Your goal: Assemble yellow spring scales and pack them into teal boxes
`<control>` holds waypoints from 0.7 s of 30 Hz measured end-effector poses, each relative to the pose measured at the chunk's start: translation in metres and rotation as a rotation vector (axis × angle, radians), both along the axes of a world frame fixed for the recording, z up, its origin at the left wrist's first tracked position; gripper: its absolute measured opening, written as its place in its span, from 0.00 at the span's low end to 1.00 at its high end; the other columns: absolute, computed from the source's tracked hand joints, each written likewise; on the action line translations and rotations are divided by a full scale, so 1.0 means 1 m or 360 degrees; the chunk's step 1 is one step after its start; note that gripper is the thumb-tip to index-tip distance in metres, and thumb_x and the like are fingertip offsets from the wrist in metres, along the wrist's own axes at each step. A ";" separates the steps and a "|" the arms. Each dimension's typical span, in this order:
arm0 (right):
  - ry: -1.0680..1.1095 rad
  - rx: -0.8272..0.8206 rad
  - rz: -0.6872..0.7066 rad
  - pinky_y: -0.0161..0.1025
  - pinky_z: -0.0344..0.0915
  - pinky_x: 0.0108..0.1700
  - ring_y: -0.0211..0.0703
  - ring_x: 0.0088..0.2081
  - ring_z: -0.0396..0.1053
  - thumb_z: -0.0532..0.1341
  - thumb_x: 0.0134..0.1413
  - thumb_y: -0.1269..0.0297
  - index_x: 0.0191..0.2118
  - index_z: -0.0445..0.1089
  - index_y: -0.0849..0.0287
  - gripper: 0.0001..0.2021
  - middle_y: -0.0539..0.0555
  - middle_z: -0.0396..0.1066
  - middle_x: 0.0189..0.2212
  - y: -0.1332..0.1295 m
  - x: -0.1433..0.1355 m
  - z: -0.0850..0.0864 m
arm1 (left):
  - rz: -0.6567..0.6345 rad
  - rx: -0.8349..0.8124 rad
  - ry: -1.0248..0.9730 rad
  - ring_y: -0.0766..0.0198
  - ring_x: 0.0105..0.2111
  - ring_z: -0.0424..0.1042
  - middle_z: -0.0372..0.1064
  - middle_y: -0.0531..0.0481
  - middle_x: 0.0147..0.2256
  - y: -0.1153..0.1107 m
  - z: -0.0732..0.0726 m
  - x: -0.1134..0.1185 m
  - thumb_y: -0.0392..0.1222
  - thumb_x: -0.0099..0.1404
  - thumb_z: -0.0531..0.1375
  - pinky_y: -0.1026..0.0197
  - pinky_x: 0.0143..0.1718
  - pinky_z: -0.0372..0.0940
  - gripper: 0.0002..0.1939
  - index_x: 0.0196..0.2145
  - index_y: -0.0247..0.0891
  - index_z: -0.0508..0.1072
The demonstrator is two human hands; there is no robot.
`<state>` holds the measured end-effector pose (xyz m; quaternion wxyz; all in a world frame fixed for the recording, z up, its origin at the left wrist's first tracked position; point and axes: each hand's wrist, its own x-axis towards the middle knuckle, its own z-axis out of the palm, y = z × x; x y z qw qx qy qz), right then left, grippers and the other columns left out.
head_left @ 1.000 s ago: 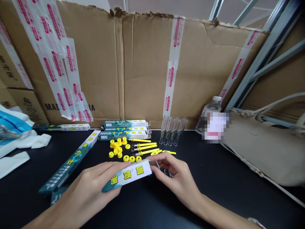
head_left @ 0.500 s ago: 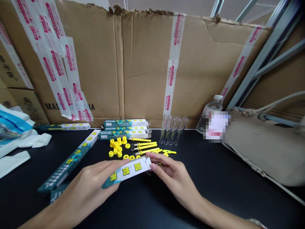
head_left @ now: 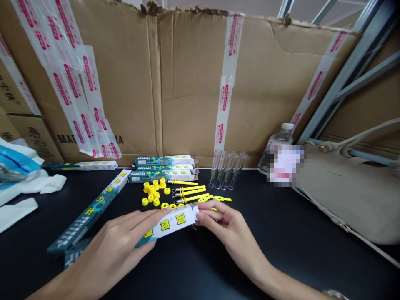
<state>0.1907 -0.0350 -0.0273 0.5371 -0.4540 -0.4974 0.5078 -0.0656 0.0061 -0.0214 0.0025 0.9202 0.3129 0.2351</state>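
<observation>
My left hand (head_left: 125,241) is wrapped round a long narrow cardboard box (head_left: 171,223), white and teal with yellow characters. The box tilts up slightly toward the right, its lower left part hidden in my palm. At its right end, my right hand (head_left: 225,229) pinches the end flap (head_left: 195,213) between thumb and fingers. Just beyond the box lie yellow rods with metal hooks (head_left: 190,195) and several yellow caps (head_left: 151,190). Some of the caps are partly covered by the box. Behind my right fingers lies a small yellow plastic piece (head_left: 222,198).
Clear tubes (head_left: 228,171) stand upright by the cardboard wall (head_left: 190,91). Similar boxes lie stacked (head_left: 162,177), with another long box (head_left: 93,208) to the left. White and blue plastic bags (head_left: 21,175) lie far left; a bottle (head_left: 281,137) and a beige handbag (head_left: 346,196) are at right.
My right fingers have curled in closer on the flap at the box's right end. My left hand keeps its hold, and the box has barely moved.
</observation>
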 end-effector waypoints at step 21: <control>0.0235 0.0140 0.0063 0.40 0.76 0.38 0.43 0.33 0.78 0.71 0.49 0.59 0.37 0.63 0.54 0.17 0.50 0.78 0.34 -0.001 -0.009 -0.002 | -0.0025 0.0160 0.0044 0.57 0.50 0.76 0.72 0.50 0.56 -0.008 0.009 0.013 0.44 0.71 0.55 0.60 0.51 0.70 0.28 0.66 0.47 0.57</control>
